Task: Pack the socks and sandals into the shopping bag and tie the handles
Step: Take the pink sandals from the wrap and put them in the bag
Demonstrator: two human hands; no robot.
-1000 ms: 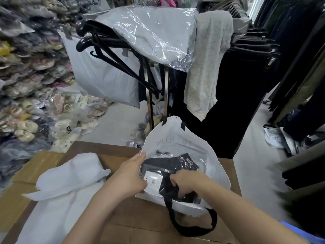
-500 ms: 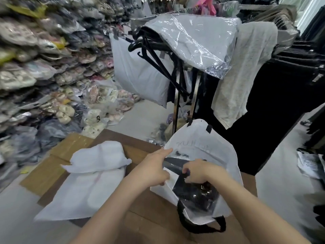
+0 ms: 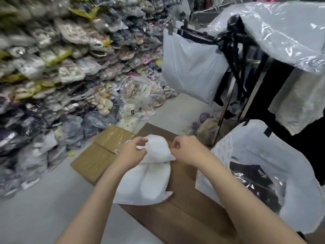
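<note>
A white soft pouch holding the sandals [image 3: 149,180] lies on the brown cardboard box [image 3: 184,213], its top folded over. My left hand [image 3: 133,150] pinches the folded top at its left side. My right hand [image 3: 186,148] is curled at the fold's right edge; whether it grips the pouch is unclear. The white shopping bag [image 3: 263,148] stands open at the right on the box. Inside it lies the black pack of socks in clear wrap [image 3: 253,178]. The bag's black handles are mostly hidden.
A wall of bagged shoes [image 3: 61,67] fills the left, spilling onto the grey floor. A flat carton [image 3: 103,152] lies left of the box. A clothes rack with black hangers and plastic-covered garments [image 3: 274,36] stands behind the bag.
Both hands have left the shopping bag, where they were pushing the sock pack in, and moved left to the white pouch. The view has swung left.
</note>
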